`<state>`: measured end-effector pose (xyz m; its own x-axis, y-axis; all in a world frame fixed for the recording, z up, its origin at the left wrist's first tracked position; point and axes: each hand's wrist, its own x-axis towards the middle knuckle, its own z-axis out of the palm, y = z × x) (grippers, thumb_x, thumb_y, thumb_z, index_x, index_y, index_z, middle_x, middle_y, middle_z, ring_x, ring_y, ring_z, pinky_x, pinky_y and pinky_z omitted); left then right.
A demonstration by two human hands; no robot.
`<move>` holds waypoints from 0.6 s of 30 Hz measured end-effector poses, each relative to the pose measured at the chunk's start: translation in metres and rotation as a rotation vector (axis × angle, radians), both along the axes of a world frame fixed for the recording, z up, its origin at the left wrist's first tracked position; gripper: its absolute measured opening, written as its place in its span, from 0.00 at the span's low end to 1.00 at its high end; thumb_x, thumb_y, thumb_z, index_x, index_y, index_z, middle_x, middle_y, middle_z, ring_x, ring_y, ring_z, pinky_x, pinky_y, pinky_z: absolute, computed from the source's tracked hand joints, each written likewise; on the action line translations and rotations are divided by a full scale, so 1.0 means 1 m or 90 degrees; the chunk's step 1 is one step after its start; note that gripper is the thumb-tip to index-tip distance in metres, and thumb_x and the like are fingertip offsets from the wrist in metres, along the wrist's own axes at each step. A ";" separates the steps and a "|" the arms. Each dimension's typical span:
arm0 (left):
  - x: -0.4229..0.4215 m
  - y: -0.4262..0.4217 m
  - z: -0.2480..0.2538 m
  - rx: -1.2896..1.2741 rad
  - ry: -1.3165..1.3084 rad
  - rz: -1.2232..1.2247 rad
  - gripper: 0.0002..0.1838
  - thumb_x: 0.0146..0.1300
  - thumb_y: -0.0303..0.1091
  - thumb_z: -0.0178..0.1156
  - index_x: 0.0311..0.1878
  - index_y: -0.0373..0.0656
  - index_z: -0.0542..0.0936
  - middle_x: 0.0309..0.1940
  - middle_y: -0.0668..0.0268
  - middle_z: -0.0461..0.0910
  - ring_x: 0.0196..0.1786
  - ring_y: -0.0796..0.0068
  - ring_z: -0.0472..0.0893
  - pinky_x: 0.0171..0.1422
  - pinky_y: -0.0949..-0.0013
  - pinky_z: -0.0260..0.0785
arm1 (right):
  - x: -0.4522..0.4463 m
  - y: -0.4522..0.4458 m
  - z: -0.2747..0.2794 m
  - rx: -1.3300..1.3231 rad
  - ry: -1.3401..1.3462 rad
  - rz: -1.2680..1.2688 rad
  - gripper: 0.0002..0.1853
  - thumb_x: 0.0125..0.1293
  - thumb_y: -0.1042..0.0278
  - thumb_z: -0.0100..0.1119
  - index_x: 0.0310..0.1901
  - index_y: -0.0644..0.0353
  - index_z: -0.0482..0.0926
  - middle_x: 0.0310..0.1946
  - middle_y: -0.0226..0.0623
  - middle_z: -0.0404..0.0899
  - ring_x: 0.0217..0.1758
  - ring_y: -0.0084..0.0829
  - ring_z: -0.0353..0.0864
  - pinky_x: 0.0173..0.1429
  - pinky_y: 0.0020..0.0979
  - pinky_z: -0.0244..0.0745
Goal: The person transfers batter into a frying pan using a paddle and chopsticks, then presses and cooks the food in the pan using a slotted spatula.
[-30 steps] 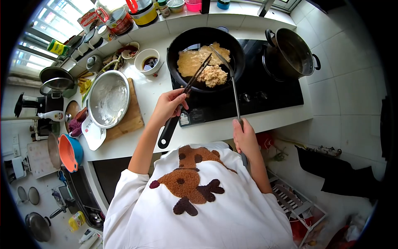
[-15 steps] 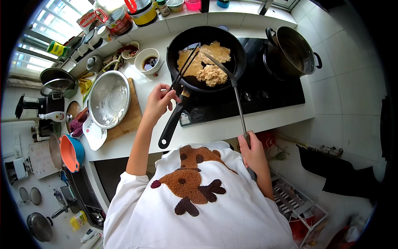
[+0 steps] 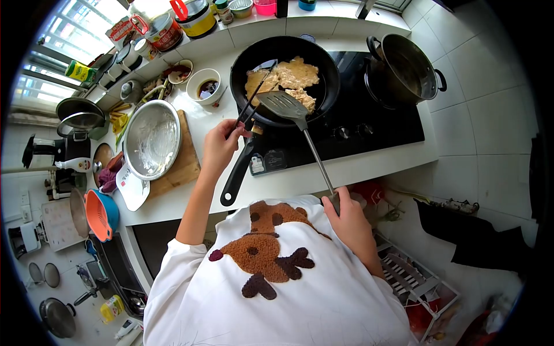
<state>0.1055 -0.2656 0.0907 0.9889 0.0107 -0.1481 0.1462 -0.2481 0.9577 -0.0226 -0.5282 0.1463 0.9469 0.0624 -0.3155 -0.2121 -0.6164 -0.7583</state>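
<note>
"Head view, seen now: gripping what?"

"At ten o'clock, with the left hand (image 3: 222,141), pinching a pair of slender dark chopsticks (image 3: 253,98) between closed fingers; at four o'clock, with the right hand (image 3: 346,218), wrapped tightly around the dark handle of a grey slotted metal spatula (image 3: 283,105); impossible to tell whether touching the food with either tool."

"And lying where, cooked how far?"

"At twelve o'clock, inside a round black deep-sided frying pan (image 3: 328,81), set on a black glass hob (image 3: 386,130); partway along, judging by colour; spread already into a flat, pale-golden, uneven sheet of food (image 3: 297,73); not yet lifted out of the pan; impossible to judge the browning underneath."

"Any part lagging?"

"At five o'clock within the pan, seemingly yes: heaped in a thick, lumpy, pale-golden clump of food (image 3: 304,99), not flattened like the rest; partly hidden beneath the spatula blade."

"Mixing finished?"

"Apparently; at ten o'clock, smeared with whitish residue inside a round silver metal bowl (image 3: 131,135); at eleven, filled partly with dark liquid in a small round white bowl (image 3: 193,87)."
</note>
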 end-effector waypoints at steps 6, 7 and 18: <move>-0.015 -0.017 0.012 0.243 -0.090 -0.002 0.07 0.60 0.27 0.55 0.37 0.33 0.77 0.25 0.62 0.81 0.27 0.77 0.78 0.34 0.75 0.68 | 0.016 0.004 -0.021 -0.123 0.002 -0.028 0.15 0.65 0.60 0.49 0.36 0.67 0.64 0.21 0.55 0.75 0.28 0.55 0.76 0.30 0.47 0.70; -0.018 -0.020 0.010 0.248 -0.100 -0.020 0.07 0.60 0.28 0.54 0.37 0.35 0.78 0.25 0.61 0.81 0.27 0.72 0.79 0.33 0.72 0.68 | 0.021 0.003 -0.026 -0.126 -0.010 -0.034 0.15 0.65 0.60 0.49 0.36 0.67 0.64 0.21 0.55 0.75 0.28 0.55 0.76 0.31 0.48 0.71; -0.009 -0.006 -0.012 0.037 -0.030 -0.039 0.05 0.66 0.29 0.49 0.41 0.38 0.68 0.23 0.64 0.79 0.15 0.87 0.63 0.19 0.80 0.53 | 0.050 -0.026 -0.038 0.300 0.216 -0.195 0.15 0.68 0.56 0.46 0.34 0.61 0.65 0.14 0.32 0.68 0.10 0.25 0.67 0.11 0.27 0.60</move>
<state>0.0963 -0.2719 0.0791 0.9938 -0.0427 -0.1026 0.0843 -0.3110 0.9466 0.0277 -0.5541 0.1079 0.7961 0.0101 -0.6051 -0.6008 -0.1078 -0.7921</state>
